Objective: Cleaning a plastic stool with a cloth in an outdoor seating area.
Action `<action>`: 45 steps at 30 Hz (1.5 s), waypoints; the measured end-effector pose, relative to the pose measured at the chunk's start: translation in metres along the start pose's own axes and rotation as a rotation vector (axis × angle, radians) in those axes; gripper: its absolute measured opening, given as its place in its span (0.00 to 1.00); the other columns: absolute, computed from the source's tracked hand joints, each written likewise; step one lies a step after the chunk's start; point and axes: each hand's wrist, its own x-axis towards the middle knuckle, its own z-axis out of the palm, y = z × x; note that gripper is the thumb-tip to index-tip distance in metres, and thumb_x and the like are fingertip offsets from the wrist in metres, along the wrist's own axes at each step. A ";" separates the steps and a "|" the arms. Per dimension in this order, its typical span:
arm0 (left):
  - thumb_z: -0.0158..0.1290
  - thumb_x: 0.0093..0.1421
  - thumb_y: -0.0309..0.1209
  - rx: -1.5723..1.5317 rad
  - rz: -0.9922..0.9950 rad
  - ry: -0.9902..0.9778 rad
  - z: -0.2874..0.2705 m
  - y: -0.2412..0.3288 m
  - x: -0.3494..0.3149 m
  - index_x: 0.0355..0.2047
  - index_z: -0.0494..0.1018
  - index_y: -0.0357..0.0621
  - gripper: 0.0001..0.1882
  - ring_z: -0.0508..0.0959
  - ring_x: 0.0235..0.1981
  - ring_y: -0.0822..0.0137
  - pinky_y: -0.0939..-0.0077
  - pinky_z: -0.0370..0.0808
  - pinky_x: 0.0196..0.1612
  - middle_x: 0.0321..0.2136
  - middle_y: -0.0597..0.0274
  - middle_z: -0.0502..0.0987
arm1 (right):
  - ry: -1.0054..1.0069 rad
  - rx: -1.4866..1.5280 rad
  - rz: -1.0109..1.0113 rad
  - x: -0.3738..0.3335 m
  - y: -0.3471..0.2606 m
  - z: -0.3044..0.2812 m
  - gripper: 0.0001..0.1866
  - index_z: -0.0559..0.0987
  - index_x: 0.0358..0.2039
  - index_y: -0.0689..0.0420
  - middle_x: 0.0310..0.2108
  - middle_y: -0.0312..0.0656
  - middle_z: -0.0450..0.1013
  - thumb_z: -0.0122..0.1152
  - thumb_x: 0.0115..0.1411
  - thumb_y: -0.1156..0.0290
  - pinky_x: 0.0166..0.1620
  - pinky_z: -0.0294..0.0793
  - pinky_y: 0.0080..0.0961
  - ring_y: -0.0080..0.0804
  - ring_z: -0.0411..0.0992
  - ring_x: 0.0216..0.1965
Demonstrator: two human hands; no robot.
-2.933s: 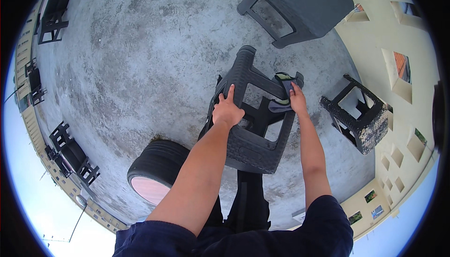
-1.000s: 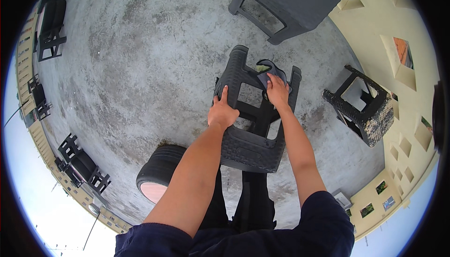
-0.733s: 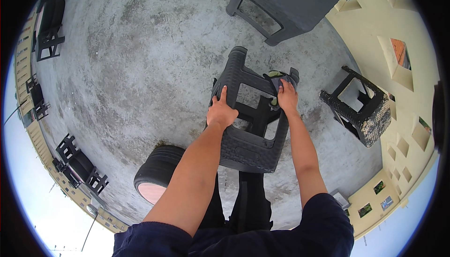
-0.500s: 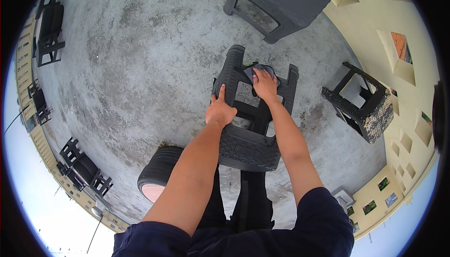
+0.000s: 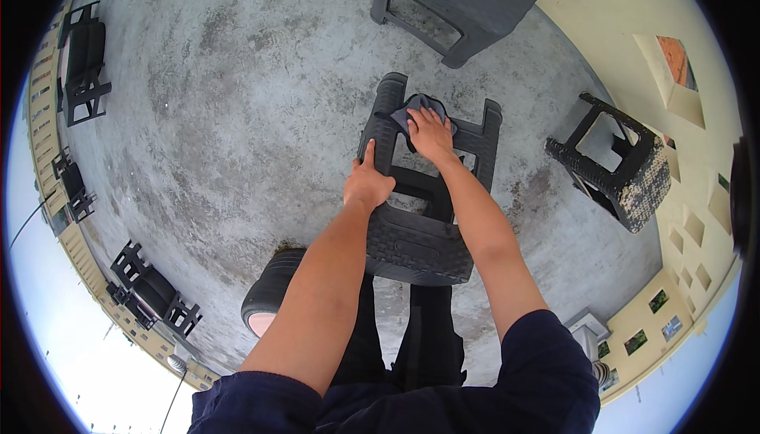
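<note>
A dark grey plastic stool [image 5: 419, 248] lies on its side in front of my legs, its textured seat nearest me and its legs reaching away. My left hand [image 5: 369, 186] grips the stool's left side, index finger stretched along the leg and thumb over the inner edge; its other fingers are mostly hidden. Over the far crossbar, my right hand [image 5: 431, 135] presses a grey cloth [image 5: 413, 104] against the stool near its left leg. The fingers are laid across the cloth, which bunches up around them.
A larger dark grey stool [image 5: 475, 2] stands beyond on the stained concrete floor [image 5: 237, 117]. To the right is a black stool with a worn, speckled seat [image 5: 640, 192], near a cream wall [image 5: 598, 30]. A tyre [image 5: 269, 287] lies by my left forearm. Several black frames stand far left.
My right hand has slid the cloth left along the far crossbar, toward the left leg. My left hand keeps its hold. The whole view has shifted slightly.
</note>
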 end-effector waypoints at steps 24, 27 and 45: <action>0.54 0.49 0.35 0.044 -0.001 0.006 0.007 -0.006 -0.001 0.74 0.38 0.71 0.55 0.70 0.61 0.41 0.56 0.70 0.62 0.69 0.44 0.56 | -0.039 0.018 0.090 0.014 -0.041 0.013 0.29 0.61 0.69 0.40 0.71 0.39 0.57 0.44 0.68 0.52 0.72 0.40 0.56 0.41 0.53 0.72; 0.54 0.49 0.35 0.009 0.003 -0.007 0.000 -0.008 0.001 0.74 0.38 0.71 0.54 0.69 0.62 0.41 0.56 0.70 0.63 0.70 0.43 0.54 | -0.074 -0.028 0.102 0.021 -0.057 0.012 0.26 0.66 0.66 0.36 0.72 0.37 0.54 0.44 0.69 0.49 0.72 0.42 0.54 0.40 0.52 0.72; 0.59 0.56 0.44 0.083 0.084 0.010 0.014 -0.009 -0.008 0.74 0.38 0.64 0.53 0.61 0.67 0.43 0.55 0.63 0.67 0.70 0.44 0.52 | 0.061 -0.132 0.249 -0.062 0.103 -0.041 0.27 0.65 0.67 0.36 0.71 0.41 0.57 0.44 0.69 0.48 0.69 0.51 0.57 0.40 0.52 0.72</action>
